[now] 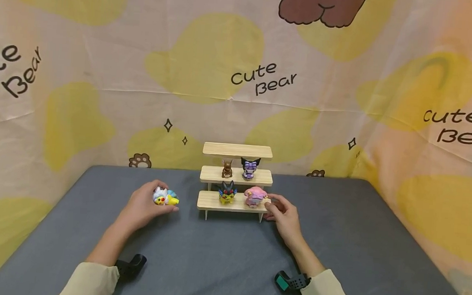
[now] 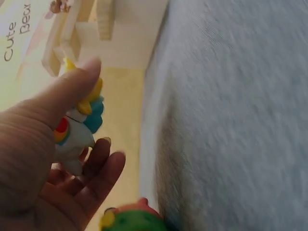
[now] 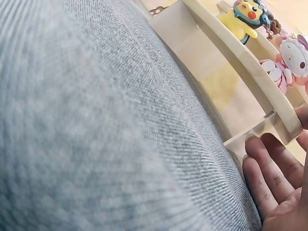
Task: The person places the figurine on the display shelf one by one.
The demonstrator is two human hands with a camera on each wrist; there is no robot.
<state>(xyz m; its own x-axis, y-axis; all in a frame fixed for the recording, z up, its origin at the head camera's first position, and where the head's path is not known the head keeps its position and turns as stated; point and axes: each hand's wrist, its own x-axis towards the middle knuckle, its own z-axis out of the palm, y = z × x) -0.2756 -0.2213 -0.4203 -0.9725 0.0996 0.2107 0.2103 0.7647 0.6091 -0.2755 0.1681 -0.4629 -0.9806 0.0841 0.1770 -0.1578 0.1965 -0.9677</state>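
My left hand point(image 1: 143, 203) holds a small toy figurine point(image 1: 161, 196), white with blue and yellow parts, between thumb and fingers, left of a three-tier wooden display shelf point(image 1: 237, 151). The left wrist view shows the thumb across the figurine point(image 2: 74, 130). At the shelf's lowest board, my right hand point(image 1: 288, 219) grips the right end, with its other fingers point(image 3: 274, 173) below board level beside the clear leg. A pink figurine point(image 1: 255, 197) stands close to that hand. Left of it is a yellow figurine with a dark hood point(image 1: 227, 193).
On the middle board stand a brown figurine point(image 1: 227, 169) and a purple-and-black one point(image 1: 249, 169). A green and red object point(image 2: 137, 219) shows at the bottom of the left wrist view. Grey cloth point(image 1: 220, 256) covers the table; a printed curtain point(image 1: 209, 63) hangs behind.
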